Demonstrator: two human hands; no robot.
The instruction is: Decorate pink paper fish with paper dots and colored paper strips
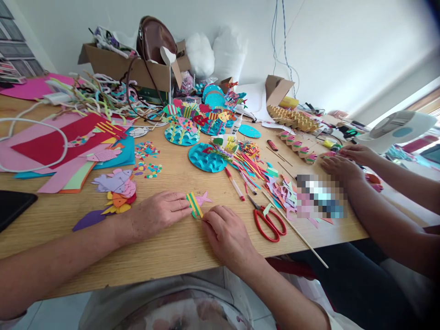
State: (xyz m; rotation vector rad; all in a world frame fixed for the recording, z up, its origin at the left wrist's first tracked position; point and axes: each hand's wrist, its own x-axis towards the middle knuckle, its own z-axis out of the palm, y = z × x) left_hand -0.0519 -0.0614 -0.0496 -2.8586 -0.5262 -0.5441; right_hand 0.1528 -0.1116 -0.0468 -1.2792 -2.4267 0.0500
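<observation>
A small pink paper fish lies on the table in front of me, with yellow and green paper strips slanting across it. My left hand lies flat, its fingertips touching the fish's left edge. From the right, my right hand has thumb and fingers pinched together at the lower end of a yellow strip. Left of the fish, several cut paper fish are piled up, partly behind my left forearm. Red-handled scissors rest to the right of my right hand.
A wooden stick juts over the table's front edge. Paper scraps, a red marker and blue decorated discs lie beyond. Coloured sheets are stacked at left. A co-worker's hands work at right.
</observation>
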